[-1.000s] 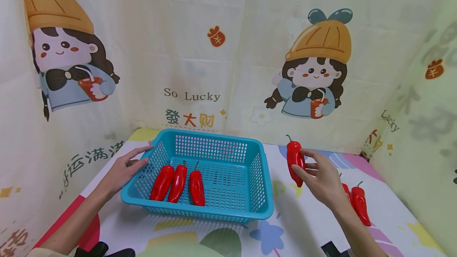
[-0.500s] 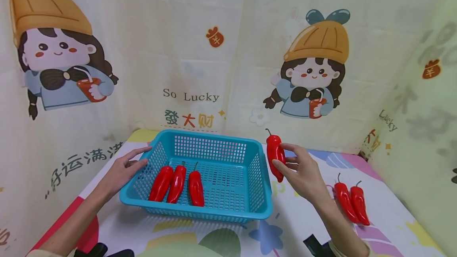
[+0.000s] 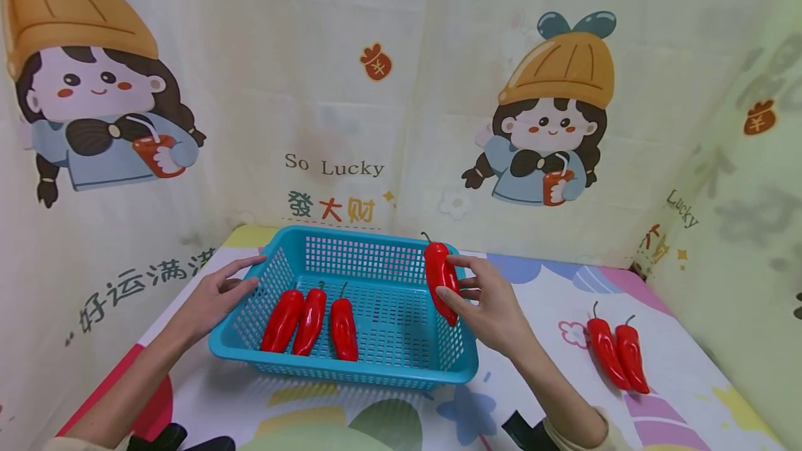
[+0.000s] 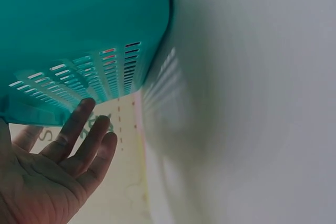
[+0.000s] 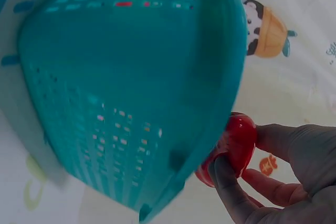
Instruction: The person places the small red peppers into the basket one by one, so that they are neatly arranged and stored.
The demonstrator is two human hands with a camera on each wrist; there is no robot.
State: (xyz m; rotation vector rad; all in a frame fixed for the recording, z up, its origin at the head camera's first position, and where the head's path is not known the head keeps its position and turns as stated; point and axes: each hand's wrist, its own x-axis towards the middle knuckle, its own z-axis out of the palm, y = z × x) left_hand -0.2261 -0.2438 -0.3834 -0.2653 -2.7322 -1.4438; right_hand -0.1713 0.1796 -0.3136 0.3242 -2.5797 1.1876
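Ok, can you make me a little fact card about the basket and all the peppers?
Basket: blue-green, lots of holes, on the table
Peppers inside: three, red, lying toward the left
Peppers outside: two, red, on the table, right of the basket
Held pepper: red, stem up, at the basket's right end
Right grip: holds that pepper
Left grip: at the basket's left rim
Peppers altogether: six

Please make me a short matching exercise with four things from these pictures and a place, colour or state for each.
Column one:
1. Basket
2. Three peppers
3. Pair of peppers
4. Single pepper

Column two:
A. Lying on the table, right of the basket
B. Turquoise
C. Held in the right grip
D. Lying inside the basket

Right pairs: 1-B, 2-D, 3-A, 4-C
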